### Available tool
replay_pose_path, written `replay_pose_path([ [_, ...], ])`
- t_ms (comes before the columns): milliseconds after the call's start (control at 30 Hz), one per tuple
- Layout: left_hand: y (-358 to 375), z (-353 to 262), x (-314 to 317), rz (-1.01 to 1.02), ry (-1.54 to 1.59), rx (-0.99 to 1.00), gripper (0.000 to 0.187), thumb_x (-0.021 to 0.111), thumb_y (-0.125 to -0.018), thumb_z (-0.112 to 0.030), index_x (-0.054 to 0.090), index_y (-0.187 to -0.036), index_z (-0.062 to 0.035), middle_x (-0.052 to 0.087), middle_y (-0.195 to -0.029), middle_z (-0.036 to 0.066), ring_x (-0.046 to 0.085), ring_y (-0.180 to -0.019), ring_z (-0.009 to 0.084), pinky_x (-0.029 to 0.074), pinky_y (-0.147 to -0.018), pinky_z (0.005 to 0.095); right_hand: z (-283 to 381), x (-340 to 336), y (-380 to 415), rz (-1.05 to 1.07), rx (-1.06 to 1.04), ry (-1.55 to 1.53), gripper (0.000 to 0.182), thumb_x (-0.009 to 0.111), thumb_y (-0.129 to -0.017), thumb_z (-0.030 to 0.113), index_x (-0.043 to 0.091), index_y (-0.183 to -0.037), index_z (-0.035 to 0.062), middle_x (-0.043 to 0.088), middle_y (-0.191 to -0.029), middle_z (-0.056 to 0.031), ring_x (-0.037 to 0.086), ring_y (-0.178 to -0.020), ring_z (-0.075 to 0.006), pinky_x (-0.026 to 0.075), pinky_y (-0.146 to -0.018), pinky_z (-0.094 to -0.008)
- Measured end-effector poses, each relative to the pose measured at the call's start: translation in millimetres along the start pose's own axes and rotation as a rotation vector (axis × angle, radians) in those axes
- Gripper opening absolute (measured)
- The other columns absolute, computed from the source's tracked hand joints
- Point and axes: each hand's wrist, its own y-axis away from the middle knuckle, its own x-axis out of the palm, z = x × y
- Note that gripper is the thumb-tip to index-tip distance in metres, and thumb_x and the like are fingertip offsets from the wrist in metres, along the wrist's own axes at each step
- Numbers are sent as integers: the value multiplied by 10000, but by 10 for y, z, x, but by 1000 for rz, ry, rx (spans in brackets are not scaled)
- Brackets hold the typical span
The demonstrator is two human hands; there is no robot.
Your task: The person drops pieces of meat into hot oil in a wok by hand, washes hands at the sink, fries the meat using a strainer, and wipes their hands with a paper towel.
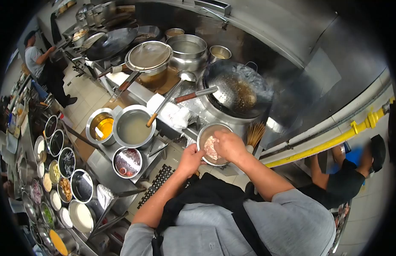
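Observation:
My left hand is closed on the near left rim of a round metal bowl, thumb over the edge. Pale pinkish pieces that look like raw sliced meat lie inside. My right hand reaches into the bowl from the right, its curled fingers in the meat and partly hidden. The bowl is in front of a wok on the range. A perforated ladle with a wooden handle rests across the wok. A bamboo brush stands just right of the bowl.
To the left are a pot of cloudy liquid with a ladle, a pot of yellow oil and several ingredient containers. A strainer covers a pot behind. A yellow pipe runs right. Two other people are nearby.

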Motion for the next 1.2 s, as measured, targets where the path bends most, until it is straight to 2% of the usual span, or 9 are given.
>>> replay_pose_path([
  [33,141,35,-67,-22,28,9,64,551,-873,-80,540,-887,-19,536,-771,7,577,-661,88,547,-600,248,142,33,39,21,-14,36,147,553,-722,79,602,-851,30,609,-803,-169,630,-743,-343,514,-664,-439],
  [167,798,89,-408,-101,58,-4,74,539,-873,-71,553,-917,-13,563,-800,22,595,-704,100,557,-610,260,720,198,188,17,-30,-62,162,556,-725,98,598,-863,25,612,-832,-175,621,-773,-365,506,-711,-452],
  [300,1465,177,-694,-206,117,23,105,540,-887,-83,566,-959,-11,609,-848,44,616,-702,116,558,-611,261,1307,268,419,185,-28,-159,176,560,-703,120,642,-832,32,651,-838,-200,633,-809,-363,493,-751,-460],
  [467,2086,337,-944,-225,142,26,109,523,-876,-73,544,-946,7,631,-839,74,631,-708,134,569,-581,268,1908,246,795,144,-54,-97,129,610,-690,104,650,-805,60,648,-797,-191,632,-796,-361,493,-716,-457],
  [700,2624,406,-999,-232,138,52,101,523,-876,-79,546,-937,-2,632,-833,73,633,-697,134,564,-576,260,2272,134,1159,177,-45,-36,155,656,-711,159,655,-832,63,655,-812,-155,630,-813,-344,491,-728,-436],
  [800,2688,468,-1030,-206,107,42,130,517,-903,-96,572,-967,2,635,-906,72,626,-760,129,560,-633,276,2321,148,1238,163,-101,-39,158,640,-705,141,661,-837,58,655,-820,-166,631,-817,-343,494,-736,-431],
  [1033,2805,381,-916,-173,130,104,124,523,-881,-104,575,-960,-23,631,-821,43,619,-689,110,542,-596,244,2439,54,1376,135,-123,-55,151,581,-695,120,684,-786,58,654,-776,-186,641,-759,-351,507,-700,-444],
  [1100,2813,366,-886,-140,91,114,164,518,-888,-102,582,-990,11,640,-919,73,640,-797,139,568,-672,291,2421,6,1413,117,-103,-37,148,583,-702,128,687,-787,67,656,-781,-181,643,-764,-347,508,-697,-439],
  [1200,2832,331,-826,-114,75,122,155,526,-884,-101,580,-977,10,633,-901,71,633,-788,134,569,-678,297,2377,-32,1460,100,-96,-9,145,588,-706,135,688,-791,74,659,-790,-171,644,-772,-340,509,-701,-432],
])
